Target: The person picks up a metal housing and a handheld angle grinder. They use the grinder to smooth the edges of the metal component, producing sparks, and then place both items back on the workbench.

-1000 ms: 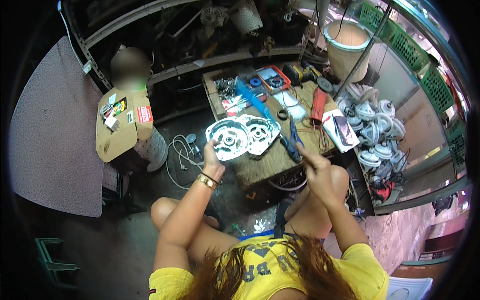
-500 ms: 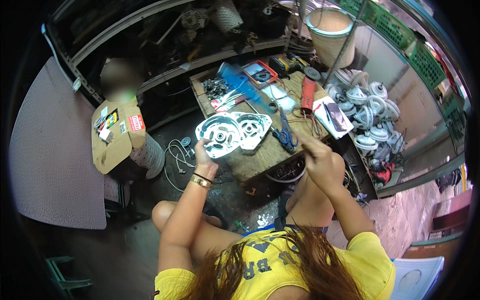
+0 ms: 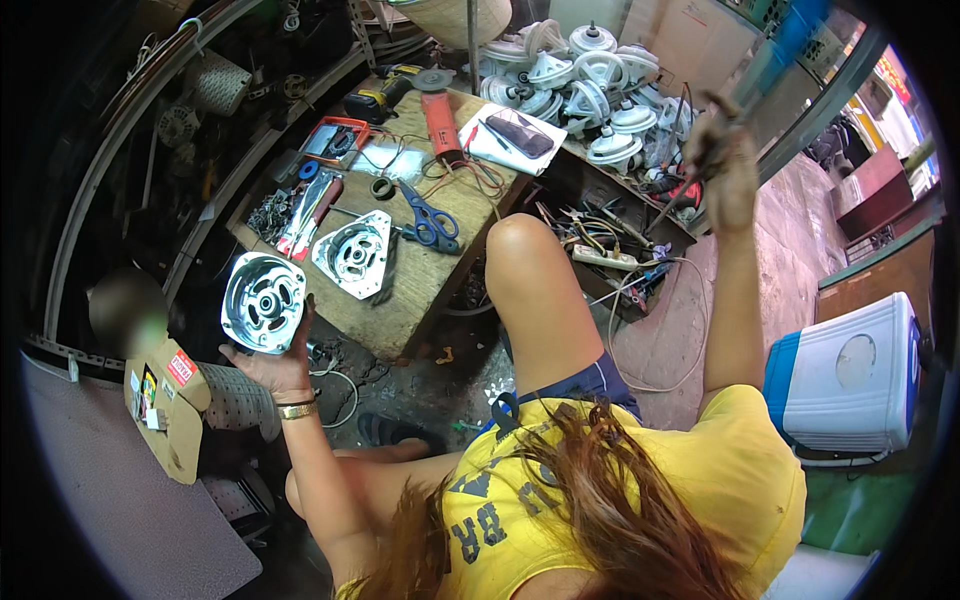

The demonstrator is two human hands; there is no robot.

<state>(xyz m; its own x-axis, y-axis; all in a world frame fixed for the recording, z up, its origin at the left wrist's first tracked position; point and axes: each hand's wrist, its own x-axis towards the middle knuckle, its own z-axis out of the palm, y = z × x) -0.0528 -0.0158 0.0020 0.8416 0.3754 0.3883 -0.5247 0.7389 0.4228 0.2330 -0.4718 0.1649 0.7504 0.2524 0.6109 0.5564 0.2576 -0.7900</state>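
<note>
My left hand (image 3: 280, 362) holds a round cast-metal housing (image 3: 262, 305) up beside the wooden bench. A second, similar metal housing (image 3: 352, 255) lies on the bench next to blue-handled scissors (image 3: 432, 218), a dark ring (image 3: 383, 187) and bagged small parts. My right hand (image 3: 722, 165) is raised at the upper right, blurred, closed around a dark tool with a thin rod; its exact kind is unclear.
A red angle grinder (image 3: 441, 128), drill (image 3: 365, 105) and phone (image 3: 515, 133) sit on the bench (image 3: 400, 325). Behind it are several white pulley-like parts (image 3: 610, 110). A tool box (image 3: 600, 255), cooler (image 3: 838, 385), cardboard (image 3: 170, 440) and metal shelving surround me.
The view has swung right. My right hand has risen away from the bench to the upper right. The housing in my left hand now stands apart from the second housing.
</note>
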